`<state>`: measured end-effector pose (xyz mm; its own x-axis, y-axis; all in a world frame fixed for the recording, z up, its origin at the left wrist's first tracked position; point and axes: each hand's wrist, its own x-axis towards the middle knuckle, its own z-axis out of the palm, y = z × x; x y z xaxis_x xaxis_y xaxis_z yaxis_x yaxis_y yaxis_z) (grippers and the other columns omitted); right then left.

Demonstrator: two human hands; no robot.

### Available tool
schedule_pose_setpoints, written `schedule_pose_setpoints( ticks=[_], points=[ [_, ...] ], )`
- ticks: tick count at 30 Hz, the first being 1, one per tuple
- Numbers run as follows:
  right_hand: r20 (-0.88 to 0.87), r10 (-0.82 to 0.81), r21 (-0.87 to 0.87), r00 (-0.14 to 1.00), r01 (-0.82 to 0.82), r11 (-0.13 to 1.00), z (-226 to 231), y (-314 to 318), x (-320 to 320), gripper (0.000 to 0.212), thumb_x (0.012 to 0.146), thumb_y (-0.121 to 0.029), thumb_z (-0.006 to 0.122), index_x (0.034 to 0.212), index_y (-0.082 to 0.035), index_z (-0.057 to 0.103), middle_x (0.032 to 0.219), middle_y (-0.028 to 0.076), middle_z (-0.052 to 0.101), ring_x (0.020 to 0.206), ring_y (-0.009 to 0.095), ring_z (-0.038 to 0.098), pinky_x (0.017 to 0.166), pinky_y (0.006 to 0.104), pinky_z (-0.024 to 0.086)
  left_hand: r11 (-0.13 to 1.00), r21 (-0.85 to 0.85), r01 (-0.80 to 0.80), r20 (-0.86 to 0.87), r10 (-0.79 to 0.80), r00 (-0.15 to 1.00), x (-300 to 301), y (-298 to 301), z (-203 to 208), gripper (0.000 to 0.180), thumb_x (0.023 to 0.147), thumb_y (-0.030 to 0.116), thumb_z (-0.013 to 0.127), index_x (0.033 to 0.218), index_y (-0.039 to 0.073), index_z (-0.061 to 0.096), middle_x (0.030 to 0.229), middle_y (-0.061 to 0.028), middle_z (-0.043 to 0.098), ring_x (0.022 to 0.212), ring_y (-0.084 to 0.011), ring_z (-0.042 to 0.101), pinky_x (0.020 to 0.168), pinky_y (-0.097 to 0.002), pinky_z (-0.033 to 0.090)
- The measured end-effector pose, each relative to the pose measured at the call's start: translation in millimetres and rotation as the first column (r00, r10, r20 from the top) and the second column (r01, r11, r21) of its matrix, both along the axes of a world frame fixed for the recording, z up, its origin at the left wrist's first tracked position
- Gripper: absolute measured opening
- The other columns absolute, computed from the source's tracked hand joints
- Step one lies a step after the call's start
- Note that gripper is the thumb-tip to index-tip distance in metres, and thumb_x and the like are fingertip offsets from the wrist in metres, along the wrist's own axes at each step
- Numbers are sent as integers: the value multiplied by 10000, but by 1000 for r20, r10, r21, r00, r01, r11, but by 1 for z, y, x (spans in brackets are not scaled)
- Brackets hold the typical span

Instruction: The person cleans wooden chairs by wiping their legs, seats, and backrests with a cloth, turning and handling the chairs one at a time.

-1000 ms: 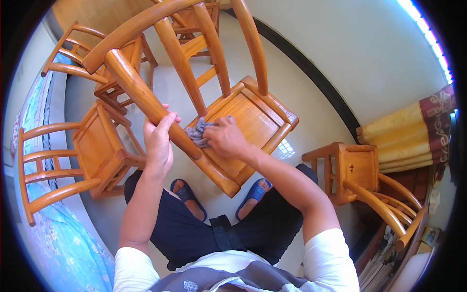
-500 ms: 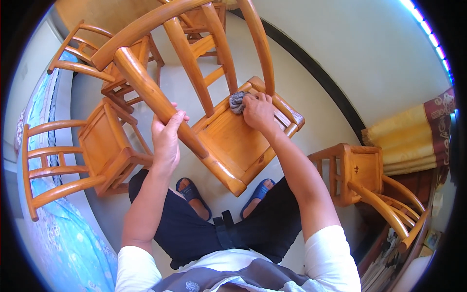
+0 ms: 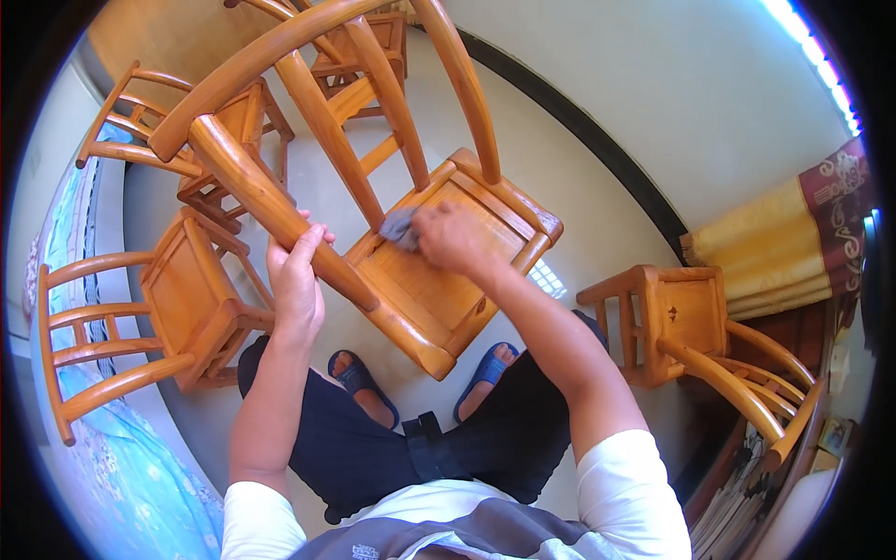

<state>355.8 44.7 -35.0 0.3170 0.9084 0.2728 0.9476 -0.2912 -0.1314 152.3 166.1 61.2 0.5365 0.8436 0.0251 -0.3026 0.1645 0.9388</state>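
Note:
A glossy orange-brown wooden chair point(image 3: 425, 313) stands tilted in front of me, its curved backrest rising toward the upper left. My left hand point(image 3: 301, 271) is closed round the thick side post of that backrest. On the seat, my right hand point(image 3: 455, 238) presses a crumpled grey cloth point(image 3: 399, 229) against the panel near the foot of the back slats. The right fingers are somewhat blurred, and they partly cover the cloth.
Similar wooden chairs stand at the left point(image 3: 191, 289), upper left point(image 3: 229, 131) and right point(image 3: 686, 313), with another beyond the held chair. A blue flowered bedspread point(image 3: 131, 476) lies along the left. A yellow and maroon curtain point(image 3: 765, 233) hangs at right. My slippered feet are below the chair.
My right hand has slid the cloth left and slightly nearer across the seat, toward the back slats. The left hand keeps its hold on the post. The whole view has shifted a little.

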Motion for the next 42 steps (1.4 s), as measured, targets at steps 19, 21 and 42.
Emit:
schedule_pose_setpoints(
  ticks=[19, 21, 42],
  points=[
    [106, -393, -453, 914, 396, 799, 62, -82, 21, 428, 839, -406, 567, 959, -14, 690, 885, 184, 720, 881, 342, 694, 829, 447, 495, 981, -191, 16, 60, -5, 998, -1, 1, 12, 257, 812, 0, 613, 1064, 2, 566, 909, -71, 581, 862, -170, 567, 847, -300, 450],
    [112, -335, -476, 935, 347, 808, 66, -74, 10, 430, 810, -441, 597, 906, -38, 714, 850, 154, 724, 842, 316, 700, 775, 421, 494, 986, -169, 8, 51, 1, 999, -1, 1, 9, 255, 813, 3, 614, 1063, 3, 566, 906, -69, 579, 852, -167, 569, 839, -298, 452],
    [-182, 404, 342, 896, -328, 881, 14, -10, -54, 227, 816, -242, 620, 960, -68, 590, 872, 118, 694, 974, 322, 621, 901, 432, 458, 998, -23, -51, 10, 51, 999, 12, 2, 3, 265, 808, 24, 630, 1061, -6, 557, 862, -67, 587, 796, -157, 588, 786, -289, 467]
  ],
)
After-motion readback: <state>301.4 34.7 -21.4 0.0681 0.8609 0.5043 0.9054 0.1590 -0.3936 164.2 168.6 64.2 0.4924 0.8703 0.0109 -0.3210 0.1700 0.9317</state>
